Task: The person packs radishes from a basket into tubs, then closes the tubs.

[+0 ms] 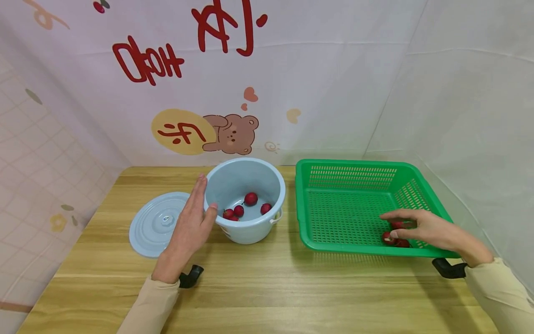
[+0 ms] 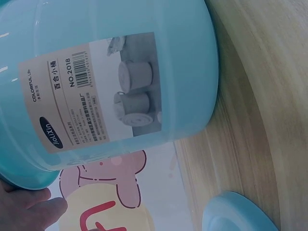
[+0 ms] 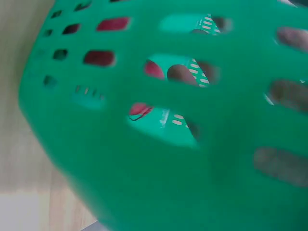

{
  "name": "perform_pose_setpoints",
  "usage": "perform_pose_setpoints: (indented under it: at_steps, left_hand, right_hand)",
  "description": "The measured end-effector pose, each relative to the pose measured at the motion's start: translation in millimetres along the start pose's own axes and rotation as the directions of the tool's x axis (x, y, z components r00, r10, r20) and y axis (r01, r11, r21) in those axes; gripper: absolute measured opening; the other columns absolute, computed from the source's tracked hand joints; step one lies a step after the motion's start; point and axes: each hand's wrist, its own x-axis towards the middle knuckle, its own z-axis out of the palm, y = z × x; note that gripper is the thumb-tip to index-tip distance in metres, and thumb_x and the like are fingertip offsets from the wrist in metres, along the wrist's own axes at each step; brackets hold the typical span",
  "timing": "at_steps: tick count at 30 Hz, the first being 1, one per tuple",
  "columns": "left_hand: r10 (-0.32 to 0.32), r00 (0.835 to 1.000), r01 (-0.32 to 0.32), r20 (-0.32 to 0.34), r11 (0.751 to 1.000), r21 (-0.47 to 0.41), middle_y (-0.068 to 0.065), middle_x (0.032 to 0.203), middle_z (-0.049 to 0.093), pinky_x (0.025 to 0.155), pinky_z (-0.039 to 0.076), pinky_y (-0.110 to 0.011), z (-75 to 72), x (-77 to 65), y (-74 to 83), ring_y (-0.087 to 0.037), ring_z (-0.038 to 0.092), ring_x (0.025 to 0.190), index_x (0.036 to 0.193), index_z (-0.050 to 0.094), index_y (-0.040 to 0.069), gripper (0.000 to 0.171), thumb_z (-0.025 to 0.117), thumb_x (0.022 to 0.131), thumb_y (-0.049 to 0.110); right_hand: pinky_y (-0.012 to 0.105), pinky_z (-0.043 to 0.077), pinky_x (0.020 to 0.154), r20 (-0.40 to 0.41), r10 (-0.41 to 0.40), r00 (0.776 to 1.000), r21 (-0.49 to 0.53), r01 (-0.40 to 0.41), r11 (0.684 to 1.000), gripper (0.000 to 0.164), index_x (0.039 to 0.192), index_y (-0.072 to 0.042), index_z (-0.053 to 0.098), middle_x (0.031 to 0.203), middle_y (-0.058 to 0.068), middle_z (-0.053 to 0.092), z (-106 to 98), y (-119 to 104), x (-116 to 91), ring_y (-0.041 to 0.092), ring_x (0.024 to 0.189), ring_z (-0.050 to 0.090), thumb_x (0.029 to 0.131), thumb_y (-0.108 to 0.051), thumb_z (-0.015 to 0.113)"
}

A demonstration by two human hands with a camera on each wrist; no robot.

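A light blue bucket stands upright with several red radishes in it. My left hand is at its left side, fingers extended along the outside and thumb touching the rim. The left wrist view shows the bucket's printed label and fingers by the rim. In the near right corner of a green plastic basket, my right hand hovers over a few radishes. Its fingers and thumb are spread around one radish, without visible grip. Through the basket's slots, the right wrist view shows radish and fingers.
The bucket's round blue lid lies flat on the wooden table, left of the bucket and partly behind my left hand. White cloth with printed drawings hangs behind the table. Another cloth wall is close to the basket's right side.
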Motion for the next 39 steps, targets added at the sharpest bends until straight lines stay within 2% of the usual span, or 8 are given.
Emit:
perform_pose_setpoints:
  at_steps: [7,13,21,29,39]
  left_hand:
    - [-0.006,1.000,0.006,0.009,1.000,-0.007,-0.006,0.173,0.013,0.120,0.026,-0.063,-0.4,0.5,0.8,-0.034,0.021,0.157,0.166,0.018,0.005,0.069,0.046,0.107,0.028]
    - [-0.008,1.000,0.008,0.015,1.000,-0.007,-0.008,0.173,0.014,0.119,0.027,-0.064,-0.4,0.3,0.5,-0.035,0.021,0.156,0.166,0.017,0.006,0.069,0.044,0.107,0.031]
    - [-0.008,1.000,0.008,0.014,1.000,-0.006,-0.010,0.173,0.015,0.120,0.026,-0.063,-0.2,0.4,-0.2,-0.034,0.020,0.157,0.166,0.017,0.006,0.070,0.042,0.108,0.036]
    - [-0.005,1.000,0.005,0.015,1.000,-0.008,-0.009,0.173,0.014,0.120,0.026,-0.064,-0.7,-0.2,-0.2,-0.035,0.020,0.157,0.166,0.017,0.006,0.070,0.041,0.108,0.037]
    - [-0.014,1.000,0.014,0.023,1.000,-0.009,-0.009,0.173,0.013,0.120,0.025,-0.064,-1.4,-0.4,1.1,-0.035,0.019,0.157,0.166,0.015,0.007,0.070,0.041,0.109,0.038]
  right_hand:
    - [0.026,0.054,0.085,0.121,-0.013,0.993,0.122,-0.002,0.993,0.050,0.146,-0.008,0.058,0.143,0.016,0.060,4,9,6,0.037,0.125,0.060,0.102,-0.030,0.067]
    - [0.026,0.055,0.084,0.173,-0.006,0.985,0.155,-0.022,0.988,0.052,0.147,-0.006,0.057,0.144,0.020,0.058,7,15,10,0.033,0.123,0.061,0.102,-0.029,0.067]
    - [0.026,0.056,0.081,0.229,-0.052,0.972,0.210,0.002,0.978,0.050,0.144,0.001,0.058,0.139,0.026,0.059,9,20,14,0.009,0.111,0.065,0.101,-0.022,0.068]
    - [0.026,0.056,0.077,0.238,-0.073,0.969,0.170,0.033,0.985,0.042,0.137,-0.001,0.064,0.130,0.019,0.066,10,21,14,0.009,0.104,0.065,0.100,-0.019,0.069]
    - [0.026,0.057,0.079,0.247,-0.073,0.966,0.182,0.028,0.983,0.033,0.130,0.001,0.068,0.120,0.008,0.070,13,24,16,0.009,0.103,0.068,0.101,-0.015,0.067]
